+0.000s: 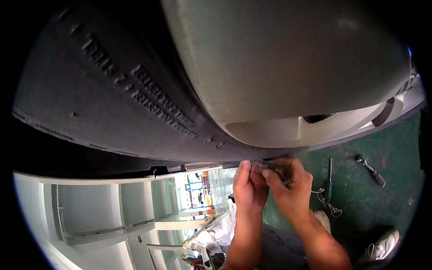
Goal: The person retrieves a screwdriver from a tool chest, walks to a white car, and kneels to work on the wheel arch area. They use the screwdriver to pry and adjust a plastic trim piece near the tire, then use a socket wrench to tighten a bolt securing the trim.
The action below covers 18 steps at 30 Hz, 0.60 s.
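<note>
At ten o'clock is a broad, black rubber tyre (90,112) with raised lettering, its sidewall sweeping down to the right. A pale, panelled structure (90,207) with white beams shows at eight o'clock. A large, silver-grey metal wheel (288,67) fills the picture from twelve to two o'clock, set inside the tyre. At six o'clock lies white, crumpled, see-through sheeting (211,238).

The bare left hand (251,186) comes up at five o'clock, fingers raised to the tyre's lower edge; whether it grips anything I cannot tell. Just to its right, under that edge and between the hands, is a thin, dark grey strip (271,167) whose kind is unclear. At four o'clock the bare right hand (291,184) pinches this strip between thumb and bent fingers.

From the right hand, a pale shoe (323,220) shows toward five o'clock. At three o'clock a slim, straight tool (330,177) lies on the green floor (360,202), a thin, white, looped cord (334,209) near its lower end. Farther out, also at three, rests a metal ratchet wrench with a dark handle (372,172); at four o'clock is a white laced shoe (384,245).
</note>
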### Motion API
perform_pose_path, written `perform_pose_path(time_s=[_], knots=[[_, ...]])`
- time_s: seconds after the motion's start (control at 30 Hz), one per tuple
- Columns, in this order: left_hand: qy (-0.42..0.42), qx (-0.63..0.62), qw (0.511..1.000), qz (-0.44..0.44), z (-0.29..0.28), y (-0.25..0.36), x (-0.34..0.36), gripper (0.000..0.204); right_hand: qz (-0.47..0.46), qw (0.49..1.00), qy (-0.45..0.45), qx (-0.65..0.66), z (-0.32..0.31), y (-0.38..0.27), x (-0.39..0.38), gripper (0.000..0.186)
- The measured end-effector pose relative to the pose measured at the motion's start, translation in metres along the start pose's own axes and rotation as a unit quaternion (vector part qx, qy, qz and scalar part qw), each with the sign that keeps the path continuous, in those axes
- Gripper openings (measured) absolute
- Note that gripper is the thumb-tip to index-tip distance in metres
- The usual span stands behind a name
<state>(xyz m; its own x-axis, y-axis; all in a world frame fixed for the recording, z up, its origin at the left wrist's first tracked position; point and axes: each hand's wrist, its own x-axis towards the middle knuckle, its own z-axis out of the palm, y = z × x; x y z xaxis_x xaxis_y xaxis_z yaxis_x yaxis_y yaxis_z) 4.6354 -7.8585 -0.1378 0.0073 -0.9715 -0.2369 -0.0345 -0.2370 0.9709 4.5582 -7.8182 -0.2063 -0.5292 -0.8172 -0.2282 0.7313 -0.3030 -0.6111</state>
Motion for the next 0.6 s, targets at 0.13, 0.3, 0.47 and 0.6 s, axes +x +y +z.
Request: perform_pose_path(time_s=[0.13, 0.3, 0.47, 0.6], knots=[[-0.034, -0.031, 0.999, 0.013, -0.013, 0.001, 0.001, 0.032, -0.006, 1.000, -0.011, -0.008, 0.000, -0.003, 0.000, 0.020], [-0.002, -0.006, 1.000, 0.027, 0.005, 0.001, -0.008, 0.036, -0.030, 0.999, -0.022, -0.022, -0.004, -0.007, -0.003, 0.020], [-0.010, -0.042, 0.999, -0.014, 0.010, 0.003, -0.022, 0.039, -0.036, 0.997, -0.069, 0.028, -0.008, -0.022, -0.006, 0.023], [-0.012, 0.040, 0.999, -0.024, -0.003, 0.006, -0.021, 0.036, -0.122, 0.988, -0.086, -0.050, -0.005, -0.031, 0.004, 0.023]])
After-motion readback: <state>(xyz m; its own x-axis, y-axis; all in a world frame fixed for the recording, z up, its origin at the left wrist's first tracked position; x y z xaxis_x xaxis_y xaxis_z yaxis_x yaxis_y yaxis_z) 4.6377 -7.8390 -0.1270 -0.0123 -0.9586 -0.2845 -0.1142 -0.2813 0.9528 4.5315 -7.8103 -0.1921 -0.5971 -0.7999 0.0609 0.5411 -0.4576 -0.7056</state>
